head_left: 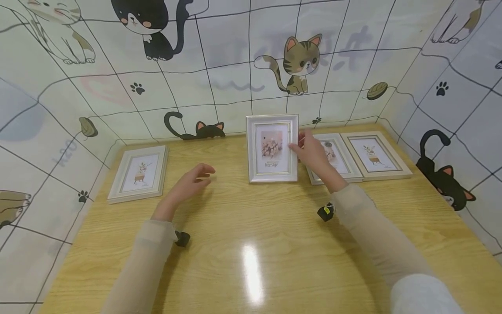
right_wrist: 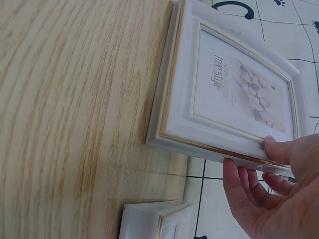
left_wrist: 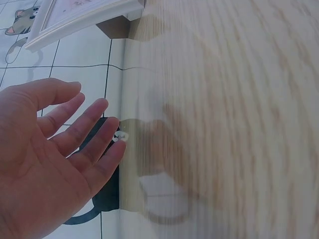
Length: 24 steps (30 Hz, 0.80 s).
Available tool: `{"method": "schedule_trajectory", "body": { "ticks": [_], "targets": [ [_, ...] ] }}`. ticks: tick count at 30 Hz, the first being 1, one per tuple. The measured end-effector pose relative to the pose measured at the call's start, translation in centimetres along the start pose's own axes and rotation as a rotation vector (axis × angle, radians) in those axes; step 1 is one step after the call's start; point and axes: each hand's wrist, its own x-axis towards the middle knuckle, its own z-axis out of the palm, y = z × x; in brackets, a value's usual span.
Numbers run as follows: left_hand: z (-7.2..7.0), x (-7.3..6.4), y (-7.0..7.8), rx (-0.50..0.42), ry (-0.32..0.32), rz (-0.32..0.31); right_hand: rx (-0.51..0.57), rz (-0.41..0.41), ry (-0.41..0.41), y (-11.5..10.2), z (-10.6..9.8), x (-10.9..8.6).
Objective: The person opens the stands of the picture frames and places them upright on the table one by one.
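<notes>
A white photo frame (head_left: pixel 252 148) with a thin gold line and a pink flower picture stands upright at the middle back of the table. My right hand (head_left: pixel 313 153) grips its right side, thumb on the front and fingers behind, as the right wrist view also shows. In the left wrist view a brown stand (left_wrist: pixel 114 27) props it from behind. My left hand (head_left: pixel 190 183) hovers over the table left of the frame, fingers spread and relaxed, holding nothing.
On the left lies a stack of photo frames (head_left: pixel 138 172) with a plant picture. Right of the upright frame lie a white frame stack (head_left: pixel 341 161), partly behind my right hand, and a cream frame (head_left: pixel 374 152). A cat-patterned wall covering (head_left: pixel 231 48) borders the wooden table (head_left: pixel 219 244).
</notes>
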Motion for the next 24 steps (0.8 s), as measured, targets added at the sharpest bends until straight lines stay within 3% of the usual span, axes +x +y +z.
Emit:
{"method": "schedule_trajectory", "body": {
  "ticks": [5, 16, 24],
  "targets": [
    [-0.5, -0.4, -0.3, 0.031, 0.031, 0.017, -0.003, -0.008, 0.02, 0.2, -0.3, -0.3],
    [-1.9, -1.8, -1.3, 0.046, 0.085, -0.016, -0.024, -0.019, 0.006, 1.2, -0.8, 0.2],
    [-3.6, -2.8, -2.4, 0.101, 0.123, -0.083, -0.012, -0.009, 0.036, 1.6, -1.2, 0.1]
  ]
}}
